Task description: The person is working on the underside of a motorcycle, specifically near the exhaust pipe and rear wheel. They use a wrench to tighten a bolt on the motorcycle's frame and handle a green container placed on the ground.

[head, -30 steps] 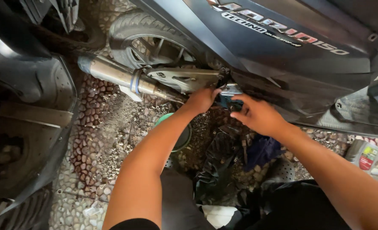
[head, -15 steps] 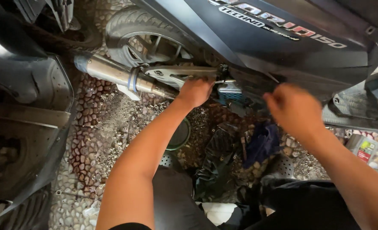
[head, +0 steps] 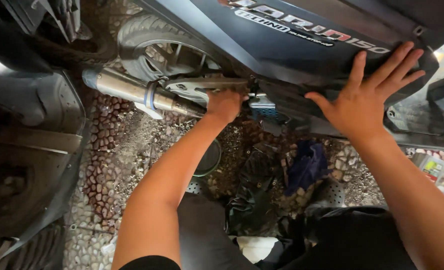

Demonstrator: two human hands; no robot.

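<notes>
Under the scooter's dark side panel [head: 302, 55], the left hand [head: 225, 104] is curled shut around something at the engine underside, just beside the silver footpeg bracket [head: 202, 87]; what the fingers grip is hidden by the hand itself, so I cannot tell what it is. Half a second ago the right hand hovered loose in the air, and a second ago it worked close beside the left one at the same spot. Now the right hand [head: 364, 102] lies flat and spread, fingers apart, pressed against the lower edge of the panel and holding nothing. My reading is that it has gone from helping at the fitting to bracing the body, leaving the left hand to work alone.

Outward from the left hand, the chrome exhaust pipe [head: 132, 90] with its blue band runs toward the rear tyre [head: 152, 42]. Below the forearm sits a round dark drain pan [head: 209, 160] on the pebbled floor [head: 117, 165], directly beneath the work area. A blue rag [head: 306, 167] and a black plastic bag [head: 254, 185] lie near the knees. A small bottle [head: 429, 167] rests at the right edge, well apart from both hands.
</notes>
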